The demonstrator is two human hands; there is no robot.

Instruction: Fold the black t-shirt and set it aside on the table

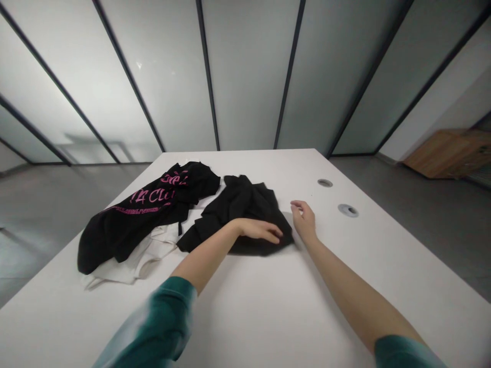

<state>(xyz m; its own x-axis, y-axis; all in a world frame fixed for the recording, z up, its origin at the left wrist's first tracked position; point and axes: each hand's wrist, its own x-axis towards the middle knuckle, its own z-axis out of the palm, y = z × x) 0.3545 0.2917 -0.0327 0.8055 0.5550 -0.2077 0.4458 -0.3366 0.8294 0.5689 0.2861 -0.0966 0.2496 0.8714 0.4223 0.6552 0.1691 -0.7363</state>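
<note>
A crumpled black garment (245, 202) lies in the middle of the white table; its kind cannot be made out. My left hand (261, 231) is over its near right part, palm down, with the fingers stretched out and slightly bent. Just right of the cloth, my right hand (304, 220) hovers at or near the tabletop, its fingers loosely curved and apart with nothing seen in them. To the left is a black garment with pink lettering (153, 199). It partly covers a white garment (134, 263) beneath it.
The white table (245, 317) narrows away toward a frosted glass wall (249, 76) with dark frames. Two round grommets (348, 210) are set into the tabletop on the right. A wooden piece of furniture (441, 153) stands on the floor at the far right.
</note>
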